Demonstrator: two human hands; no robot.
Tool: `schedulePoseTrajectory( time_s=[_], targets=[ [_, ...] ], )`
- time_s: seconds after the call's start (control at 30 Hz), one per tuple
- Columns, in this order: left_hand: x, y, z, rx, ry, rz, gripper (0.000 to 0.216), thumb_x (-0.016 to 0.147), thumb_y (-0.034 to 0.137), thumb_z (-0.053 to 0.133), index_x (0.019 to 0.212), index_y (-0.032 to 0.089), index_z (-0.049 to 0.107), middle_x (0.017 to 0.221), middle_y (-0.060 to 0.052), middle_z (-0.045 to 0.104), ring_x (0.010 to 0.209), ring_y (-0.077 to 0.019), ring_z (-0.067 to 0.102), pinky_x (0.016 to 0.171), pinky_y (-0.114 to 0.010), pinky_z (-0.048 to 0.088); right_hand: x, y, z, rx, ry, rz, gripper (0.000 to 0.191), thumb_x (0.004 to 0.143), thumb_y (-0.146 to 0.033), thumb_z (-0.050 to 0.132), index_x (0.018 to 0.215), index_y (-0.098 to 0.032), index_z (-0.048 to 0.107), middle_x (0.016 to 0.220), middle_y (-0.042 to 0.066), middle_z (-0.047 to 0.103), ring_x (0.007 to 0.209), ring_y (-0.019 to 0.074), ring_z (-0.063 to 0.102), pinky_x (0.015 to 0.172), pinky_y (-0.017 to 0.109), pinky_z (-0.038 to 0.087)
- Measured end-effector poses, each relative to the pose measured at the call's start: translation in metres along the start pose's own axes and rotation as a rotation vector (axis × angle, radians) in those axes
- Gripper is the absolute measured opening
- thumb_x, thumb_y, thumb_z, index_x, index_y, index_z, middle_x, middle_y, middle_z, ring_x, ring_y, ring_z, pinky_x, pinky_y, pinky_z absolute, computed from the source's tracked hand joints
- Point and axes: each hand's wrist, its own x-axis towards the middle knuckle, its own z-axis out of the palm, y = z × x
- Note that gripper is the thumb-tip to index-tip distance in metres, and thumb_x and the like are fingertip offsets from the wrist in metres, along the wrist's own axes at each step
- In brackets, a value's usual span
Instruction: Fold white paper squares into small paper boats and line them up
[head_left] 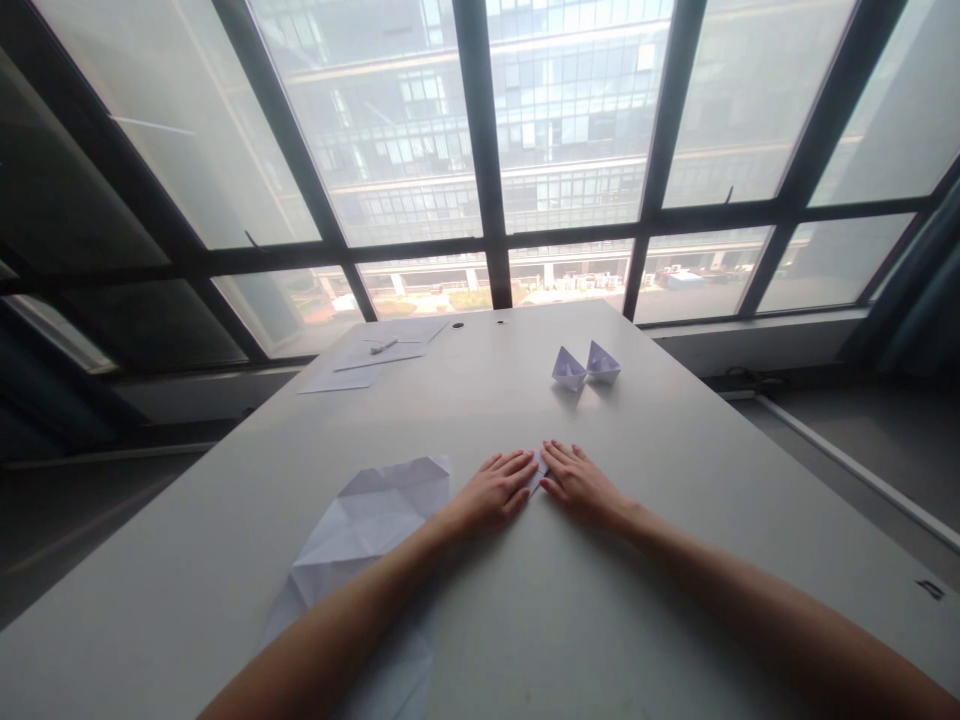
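A small folded piece of white paper (538, 474) lies on the table, mostly hidden under my two hands. My left hand (496, 492) rests flat over its left side with the fingers stretched out. From the right, my right hand (581, 485) lies on the other side of the paper, its fingers also extended. Only a narrow strip of the paper shows between the fingertips. A large creased sheet of paper (367, 520) is spread beneath and beside my left forearm.
Two folded paper boats (586, 367) stand on the white table (697, 480) beyond my hands. Several flat sheets (390, 350) lie at the far left, with a small white object (384, 346) on them. Large windows rise behind the table's far edge.
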Motion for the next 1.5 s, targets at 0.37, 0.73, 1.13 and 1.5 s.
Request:
schedulePoseTrajectory(
  time_s=[0.37,0.73,1.13,1.5],
  targets=[
    [0.0,0.001,0.0,0.006,0.004,0.004,0.051,0.104,0.041,0.031,0.153,0.027,0.034,0.16,-0.003,0.029,0.148,-0.0215,0.026,0.121,-0.043,0.02,0.0,0.001,0.002,0.0,0.0,0.002,0.063,0.1,-0.043,0.036,0.153,-0.009,0.031,0.159,0.016,0.027,0.149,0.0241,0.02,0.121,0.045,0.014],
    [0.0,0.0,0.002,0.003,0.016,-0.005,0.051,0.103,0.039,0.035,0.153,0.028,0.034,0.16,-0.003,0.03,0.147,-0.0216,0.027,0.121,-0.042,0.02,0.002,0.004,0.007,-0.025,0.0,0.075,0.068,0.1,-0.047,0.033,0.153,-0.006,0.028,0.16,0.016,0.024,0.15,0.0249,0.017,0.121,0.045,0.011],
    [0.0,-0.001,0.003,-0.011,0.004,-0.03,0.054,0.104,0.04,0.031,0.156,0.025,0.025,0.16,-0.005,0.027,0.149,-0.0223,0.023,0.122,-0.049,0.009,0.0,0.001,0.004,0.007,0.01,-0.039,0.064,0.1,-0.046,0.035,0.153,-0.011,0.03,0.159,0.014,0.028,0.149,0.0222,0.021,0.121,0.043,0.014],
    [0.0,-0.002,0.003,-0.02,0.001,-0.048,0.053,0.103,0.04,0.033,0.155,0.025,0.029,0.16,-0.005,0.029,0.148,-0.0227,0.024,0.122,-0.048,0.012,0.002,0.005,0.014,-0.052,0.061,0.208,0.078,0.099,-0.057,0.029,0.153,-0.001,0.027,0.16,0.021,0.021,0.15,0.0287,0.015,0.121,0.048,0.012]
  ],
)
